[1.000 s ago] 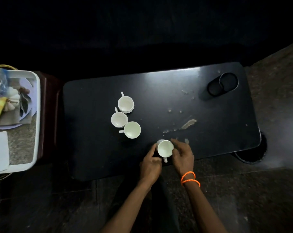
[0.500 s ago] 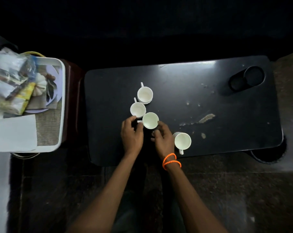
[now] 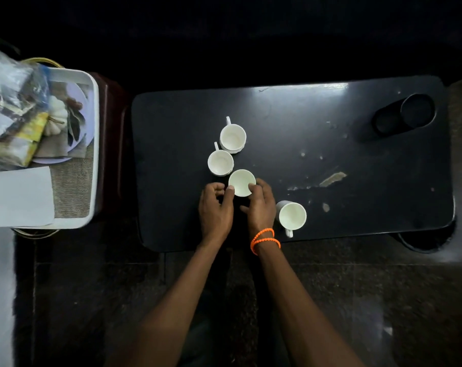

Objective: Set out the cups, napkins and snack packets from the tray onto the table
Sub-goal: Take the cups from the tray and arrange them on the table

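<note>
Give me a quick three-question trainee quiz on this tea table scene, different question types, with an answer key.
1. How many white cups stand on the black table?
2. True or false: the snack packets lie on the black table.
3. Which cup do both hands touch? A) the cup by the near edge B) the middle cup C) the farthest cup

Key:
1. Four; the fourth is the second cup.
2. False: they lie on the white tray, with the paper napkin.
3. B: the left hand and right hand hold its sides.
</note>
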The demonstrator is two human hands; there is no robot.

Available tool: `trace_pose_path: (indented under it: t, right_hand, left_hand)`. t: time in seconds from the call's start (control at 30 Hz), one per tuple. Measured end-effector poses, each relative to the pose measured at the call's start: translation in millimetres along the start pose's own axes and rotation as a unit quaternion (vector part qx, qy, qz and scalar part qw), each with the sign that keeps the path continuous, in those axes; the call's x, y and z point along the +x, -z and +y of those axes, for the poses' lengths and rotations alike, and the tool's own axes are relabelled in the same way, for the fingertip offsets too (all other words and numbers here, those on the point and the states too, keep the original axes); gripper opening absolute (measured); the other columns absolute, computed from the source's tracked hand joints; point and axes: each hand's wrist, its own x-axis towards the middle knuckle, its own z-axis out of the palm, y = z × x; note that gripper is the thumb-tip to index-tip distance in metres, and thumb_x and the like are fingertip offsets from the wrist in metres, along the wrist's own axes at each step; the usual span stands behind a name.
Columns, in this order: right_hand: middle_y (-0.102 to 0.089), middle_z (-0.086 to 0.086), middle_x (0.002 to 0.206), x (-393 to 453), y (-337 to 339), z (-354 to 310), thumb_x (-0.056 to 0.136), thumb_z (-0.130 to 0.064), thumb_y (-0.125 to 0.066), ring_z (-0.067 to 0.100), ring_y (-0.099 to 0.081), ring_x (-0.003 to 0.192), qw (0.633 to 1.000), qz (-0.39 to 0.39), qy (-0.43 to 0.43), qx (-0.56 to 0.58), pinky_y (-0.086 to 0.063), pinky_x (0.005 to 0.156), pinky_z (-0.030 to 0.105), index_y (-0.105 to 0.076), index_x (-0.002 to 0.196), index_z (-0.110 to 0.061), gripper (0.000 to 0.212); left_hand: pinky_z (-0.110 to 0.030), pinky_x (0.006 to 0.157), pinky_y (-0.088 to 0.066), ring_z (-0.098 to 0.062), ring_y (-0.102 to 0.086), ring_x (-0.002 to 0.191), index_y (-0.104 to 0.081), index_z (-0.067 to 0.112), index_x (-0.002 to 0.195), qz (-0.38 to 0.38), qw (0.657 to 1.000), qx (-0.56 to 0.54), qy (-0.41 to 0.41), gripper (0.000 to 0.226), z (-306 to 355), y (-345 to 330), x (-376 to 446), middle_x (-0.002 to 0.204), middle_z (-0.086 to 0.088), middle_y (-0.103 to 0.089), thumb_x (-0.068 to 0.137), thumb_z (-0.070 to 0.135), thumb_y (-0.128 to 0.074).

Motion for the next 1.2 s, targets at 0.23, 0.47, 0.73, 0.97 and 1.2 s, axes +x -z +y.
trace_pose_path:
  t: [0.23, 0.47, 0.73, 0.97, 1.2]
  right_hand:
    - [-0.07, 0.0, 0.127, -1.3, 14.5, 11.6, 0.092, -0.031, -0.058, 0.021, -0.063, 0.122, 0.999, -0.044, 0.007, -0.016, -0.049, 0.108, 0.054, -0.068, 0.126, -0.022, 0.037]
    - [-0.07, 0.003, 0.13, 16.2, 28.2, 14.3, 0.101, -0.02, -0.053, 0.031, -0.069, 0.117, 0.996, -0.091, -0.005, 0.013, -0.059, 0.097, 0.048, -0.066, 0.133, -0.022, 0.034]
    - [-0.071, 0.005, 0.131, 0.5, 59.7, 53.3, 0.1, -0.009, -0.052, 0.029, -0.065, 0.124, 0.996, -0.087, 0.0, -0.033, -0.05, 0.106, 0.06, -0.07, 0.127, -0.017, 0.034]
    - [-0.07, 0.003, 0.132, -14.6, 55.7, 65.3, 0.086, -0.023, -0.055, 0.025, -0.064, 0.125, 0.994, -0.096, 0.008, -0.053, -0.049, 0.108, 0.056, -0.071, 0.127, -0.016, 0.043]
    - [-0.069, -0.001, 0.132, -18.7, 44.9, 69.0, 0.087, -0.023, -0.057, 0.022, -0.063, 0.126, 0.992, -0.106, 0.005, -0.064, -0.05, 0.108, 0.055, -0.071, 0.128, -0.021, 0.043]
  left_hand:
    - [-0.037, 0.097, -0.05, -0.021, -0.065, 0.11, -0.057, 0.028, 0.145, -0.087, 0.993, 0.077, -0.012, 0.043, -8.4, 0.9, 7.3, 0.115, -0.002, -0.07, 0.104, 0.042, -0.055]
    - [-0.039, 0.106, -0.052, -0.015, -0.067, 0.118, -0.064, 0.046, 0.133, -0.075, 0.997, 0.015, 0.008, 0.037, -0.8, -9.2, -4.1, 0.124, 0.008, -0.074, 0.1, 0.057, -0.053]
    - [-0.05, 0.102, -0.059, -0.013, -0.07, 0.121, -0.066, 0.067, 0.114, -0.045, 0.986, -0.126, 0.102, 0.028, -28.5, -12.5, -66.7, 0.128, 0.014, -0.072, 0.087, 0.071, -0.058]
    - [-0.048, 0.1, -0.061, -0.014, -0.07, 0.121, -0.064, 0.04, 0.136, -0.027, 0.986, -0.118, 0.115, 0.058, -42.8, -1.6, -74.4, 0.134, 0.008, -0.071, 0.087, 0.07, -0.058]
    - [-0.05, 0.102, -0.058, -0.019, -0.069, 0.122, -0.065, 0.029, 0.14, -0.031, 0.985, -0.111, 0.129, 0.065, -41.3, 8.2, -66.4, 0.135, 0.003, -0.07, 0.087, 0.067, -0.057]
